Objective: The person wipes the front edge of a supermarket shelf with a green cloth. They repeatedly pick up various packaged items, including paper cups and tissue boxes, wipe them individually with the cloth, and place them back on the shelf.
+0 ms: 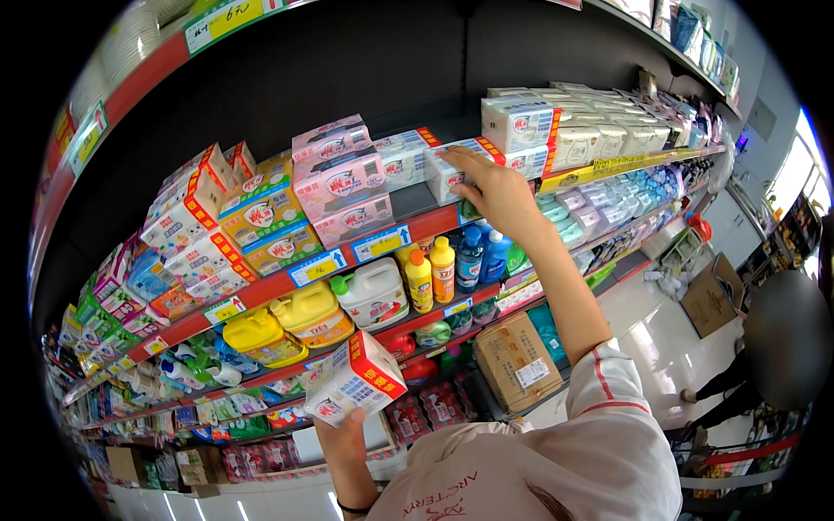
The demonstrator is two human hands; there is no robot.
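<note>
In my left hand is a white tissue pack with a red and yellow end band, held low in front of the shelves with my thumb on its near side. My right arm reaches up to the tissue shelf. There my right hand grips another white tissue pack near the shelf's front edge, fingers over its top and thumb at its front. Behind it, to the left, sits a similar white pack. Pink tissue packs are stacked further left, and white packs are stacked to the right.
Below the tissue shelf stand yellow jugs, a white jug and detergent bottles. A cardboard box sits low under them. An open carton lies on the floor at right, near another person.
</note>
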